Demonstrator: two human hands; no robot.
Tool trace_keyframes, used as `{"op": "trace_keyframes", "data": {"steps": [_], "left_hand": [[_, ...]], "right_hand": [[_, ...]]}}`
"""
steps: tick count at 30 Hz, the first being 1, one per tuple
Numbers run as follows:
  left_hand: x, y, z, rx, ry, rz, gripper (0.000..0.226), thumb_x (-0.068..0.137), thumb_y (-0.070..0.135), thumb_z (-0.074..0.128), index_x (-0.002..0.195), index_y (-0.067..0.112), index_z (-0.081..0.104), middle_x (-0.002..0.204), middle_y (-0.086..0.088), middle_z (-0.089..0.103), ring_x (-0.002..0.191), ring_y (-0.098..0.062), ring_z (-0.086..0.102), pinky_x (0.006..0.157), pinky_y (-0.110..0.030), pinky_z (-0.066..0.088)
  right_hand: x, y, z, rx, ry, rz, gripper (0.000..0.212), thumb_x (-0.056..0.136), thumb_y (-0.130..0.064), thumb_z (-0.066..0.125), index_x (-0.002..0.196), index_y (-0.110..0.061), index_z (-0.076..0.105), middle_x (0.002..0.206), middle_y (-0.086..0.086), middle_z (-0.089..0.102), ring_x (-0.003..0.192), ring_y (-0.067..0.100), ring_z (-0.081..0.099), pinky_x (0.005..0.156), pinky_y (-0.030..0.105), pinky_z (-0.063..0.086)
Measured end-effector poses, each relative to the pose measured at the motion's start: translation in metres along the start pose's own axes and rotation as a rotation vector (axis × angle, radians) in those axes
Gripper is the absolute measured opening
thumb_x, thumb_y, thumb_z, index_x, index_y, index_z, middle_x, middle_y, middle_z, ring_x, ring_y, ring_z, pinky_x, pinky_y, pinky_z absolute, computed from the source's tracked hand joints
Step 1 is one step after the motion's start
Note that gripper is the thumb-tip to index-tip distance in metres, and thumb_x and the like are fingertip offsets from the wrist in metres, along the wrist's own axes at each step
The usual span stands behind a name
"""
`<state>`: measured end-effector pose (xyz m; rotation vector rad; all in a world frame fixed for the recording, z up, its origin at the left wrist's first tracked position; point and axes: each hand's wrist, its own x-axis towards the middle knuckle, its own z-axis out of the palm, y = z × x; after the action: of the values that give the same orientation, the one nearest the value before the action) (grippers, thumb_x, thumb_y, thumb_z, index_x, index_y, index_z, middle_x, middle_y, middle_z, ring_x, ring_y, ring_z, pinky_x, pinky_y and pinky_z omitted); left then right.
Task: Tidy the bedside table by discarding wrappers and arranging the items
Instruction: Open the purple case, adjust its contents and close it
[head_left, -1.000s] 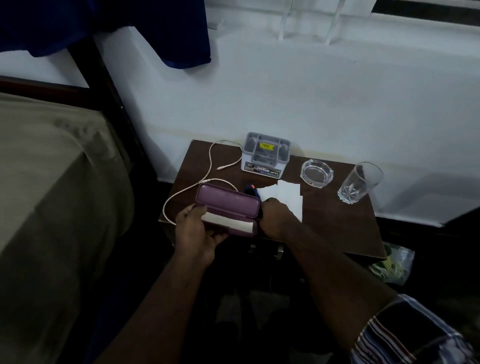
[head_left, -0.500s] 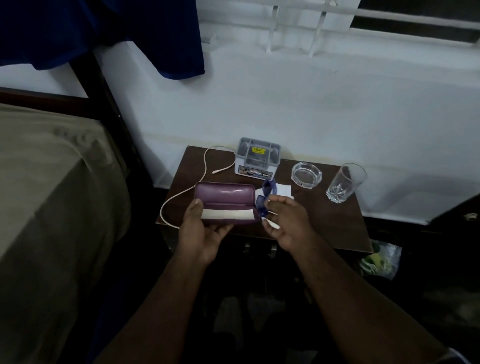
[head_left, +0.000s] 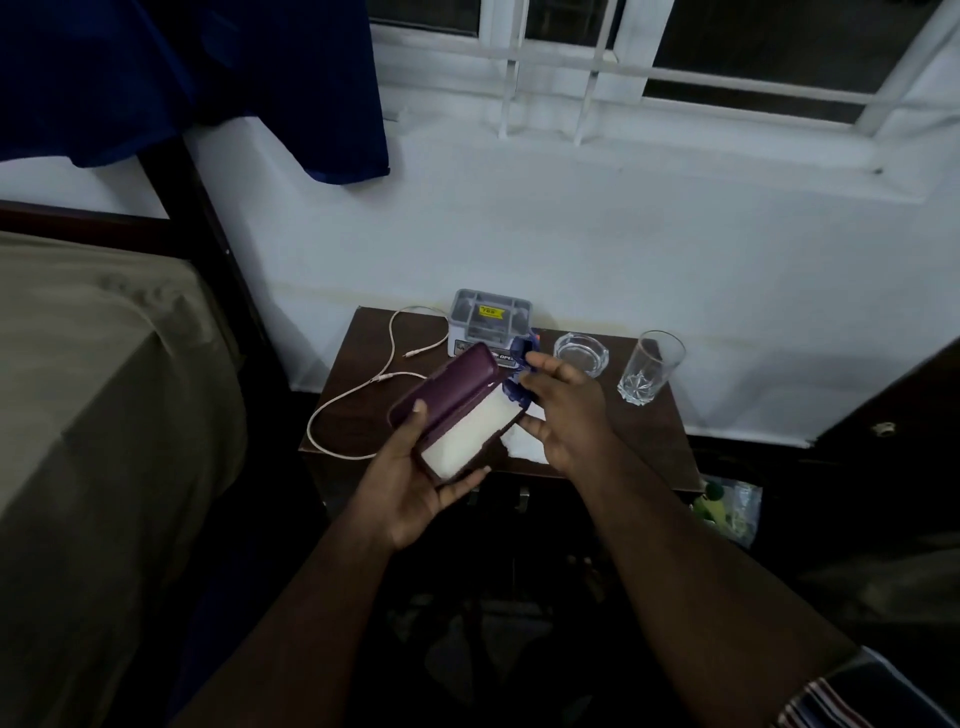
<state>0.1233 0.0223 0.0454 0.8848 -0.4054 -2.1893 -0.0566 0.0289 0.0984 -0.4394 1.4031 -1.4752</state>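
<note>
While the left hand (head_left: 415, 483) cradles an open purple hard-shell glasses case (head_left: 457, 410) from below, thumb curled over its near end and fingers (head_left: 462, 480) wrapped under its long side, the case sits tilted above the front edge of the dark brown wooden bench (head_left: 644, 441), its pale lining facing up. At the case's far end the right hand (head_left: 566, 415) pinches a pair of blue-framed glasses (head_left: 519, 364) between thumb and fingertips, the frame standing just above the open end of the case; the other fingers are spread loosely. Under that hand a white sheet of paper (head_left: 524, 447) lies flat on the bench, partly hidden. Along the back of the bench stand a grey plastic compartment organiser with a yellow label (head_left: 491, 325), a clear glass ashtray (head_left: 581, 353) just beside it, and a clear faceted drinking glass (head_left: 649, 369) upright further right. On the left part of the bench a white charging cable (head_left: 363, 389) loops, its plug end lying near the organiser. Beside the bench on the left is a bed with an olive cover (head_left: 104, 389), and a dark blue cloth (head_left: 208, 78) hangs over the wall above.
</note>
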Motion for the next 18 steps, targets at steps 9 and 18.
{"op": "trace_keyframes", "data": {"steps": [9,18], "left_hand": [[-0.005,0.009,0.002,-0.188,-0.058,0.018,0.049,0.089,0.022,0.065,0.132,0.001,0.055,0.132,-0.023,0.061,0.124,-0.038,0.057,0.084,-0.042,0.060],[0.003,0.008,0.001,-0.112,-0.099,0.167,0.046,0.080,-0.006,0.062,0.125,0.000,0.057,0.116,-0.013,0.065,0.123,-0.033,0.057,0.078,-0.034,0.060]], "right_hand": [[-0.014,-0.005,-0.006,-0.198,-0.035,-0.094,0.033,0.088,0.003,0.062,0.118,-0.009,0.055,0.100,0.016,0.066,0.083,0.021,0.070,0.083,0.051,0.059],[-0.020,0.006,-0.007,-0.152,-0.013,-0.074,0.034,0.090,0.005,0.060,0.121,-0.009,0.054,0.098,0.013,0.063,0.091,0.024,0.067,0.082,0.046,0.060]]}}
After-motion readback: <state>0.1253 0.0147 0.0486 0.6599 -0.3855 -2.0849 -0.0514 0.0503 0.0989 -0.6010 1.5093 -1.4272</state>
